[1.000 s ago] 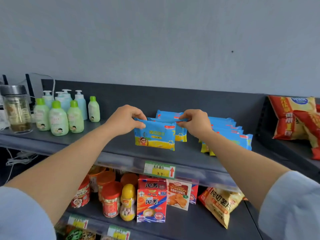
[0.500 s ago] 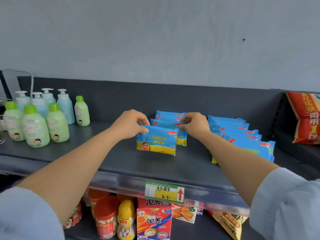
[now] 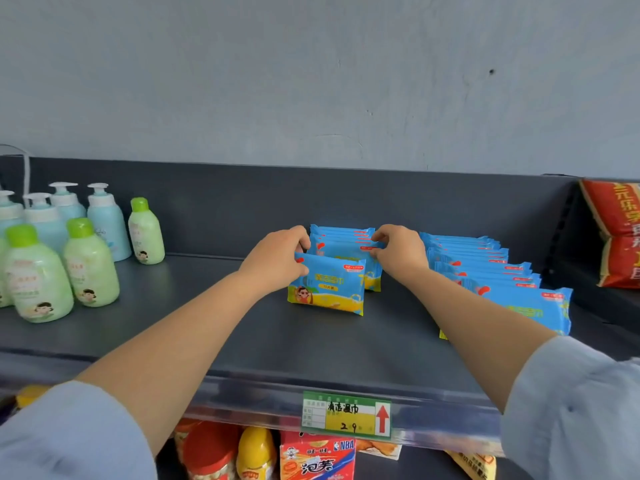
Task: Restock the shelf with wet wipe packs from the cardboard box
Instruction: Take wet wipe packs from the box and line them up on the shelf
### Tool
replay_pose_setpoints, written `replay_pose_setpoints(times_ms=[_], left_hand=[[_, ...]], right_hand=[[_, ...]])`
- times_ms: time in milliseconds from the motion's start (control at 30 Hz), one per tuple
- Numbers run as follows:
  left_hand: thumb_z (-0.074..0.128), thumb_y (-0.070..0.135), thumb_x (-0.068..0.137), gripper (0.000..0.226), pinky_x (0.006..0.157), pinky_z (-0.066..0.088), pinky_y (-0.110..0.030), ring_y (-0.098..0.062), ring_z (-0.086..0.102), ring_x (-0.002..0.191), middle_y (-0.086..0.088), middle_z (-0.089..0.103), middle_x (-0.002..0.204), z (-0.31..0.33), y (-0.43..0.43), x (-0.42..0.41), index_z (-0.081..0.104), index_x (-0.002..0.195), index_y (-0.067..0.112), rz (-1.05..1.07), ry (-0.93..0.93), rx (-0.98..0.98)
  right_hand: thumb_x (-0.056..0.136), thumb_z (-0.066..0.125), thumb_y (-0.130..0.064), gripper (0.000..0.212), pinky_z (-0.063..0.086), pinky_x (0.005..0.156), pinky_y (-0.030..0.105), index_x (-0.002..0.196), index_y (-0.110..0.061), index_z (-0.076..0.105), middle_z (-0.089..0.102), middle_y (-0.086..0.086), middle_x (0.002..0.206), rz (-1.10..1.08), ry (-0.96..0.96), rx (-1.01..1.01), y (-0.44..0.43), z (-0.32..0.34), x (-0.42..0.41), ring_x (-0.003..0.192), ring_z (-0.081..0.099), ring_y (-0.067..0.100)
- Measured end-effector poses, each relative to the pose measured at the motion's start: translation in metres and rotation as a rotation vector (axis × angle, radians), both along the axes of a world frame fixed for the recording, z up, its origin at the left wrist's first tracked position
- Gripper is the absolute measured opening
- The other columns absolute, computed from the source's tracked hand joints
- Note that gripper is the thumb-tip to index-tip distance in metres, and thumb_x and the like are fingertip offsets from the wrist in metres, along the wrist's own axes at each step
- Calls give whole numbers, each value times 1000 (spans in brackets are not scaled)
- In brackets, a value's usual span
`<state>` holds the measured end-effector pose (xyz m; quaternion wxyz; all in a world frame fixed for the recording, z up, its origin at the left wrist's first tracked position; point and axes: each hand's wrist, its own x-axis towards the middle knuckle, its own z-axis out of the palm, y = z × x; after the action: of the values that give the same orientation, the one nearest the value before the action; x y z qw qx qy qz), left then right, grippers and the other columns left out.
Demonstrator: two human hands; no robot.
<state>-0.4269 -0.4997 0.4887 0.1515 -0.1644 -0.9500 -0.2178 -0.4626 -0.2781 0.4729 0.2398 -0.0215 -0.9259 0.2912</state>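
Step in hand: seating a pack on the shelf (image 3: 277, 348). The front pack (image 3: 327, 292) stood upright at the head of the short mid row (image 3: 343, 237), touching the pack behind it. L hand (image 3: 277, 261) pinched its top-left corner, thumb in front, fingers curled behind. R hand (image 3: 398, 254) had its fingers curled on the top-right corners of the packs behind, apparently steadying them; the front pack's right corner looked free. A longer row (image 3: 485, 268) stood just to the right. Cardboard box not in view. Next, prob.: let go w/o tipping the pack, check it's square w/ the row, then go to the box for another.
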Motion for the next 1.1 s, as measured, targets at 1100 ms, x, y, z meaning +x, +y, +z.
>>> replay_pose_setpoints(times_ms=[1100], left_hand=[[68, 33, 85, 45, 70, 50, -30, -17, 51, 99, -2, 49, 116, -15, 44, -41, 44, 121, 18, 79, 270, -423]], right_hand=[[90, 56, -3, 35, 51, 89, 34, 123, -15, 60, 56, 6, 120, 84, -74, 498, 5, 11, -5, 109, 55, 23]])
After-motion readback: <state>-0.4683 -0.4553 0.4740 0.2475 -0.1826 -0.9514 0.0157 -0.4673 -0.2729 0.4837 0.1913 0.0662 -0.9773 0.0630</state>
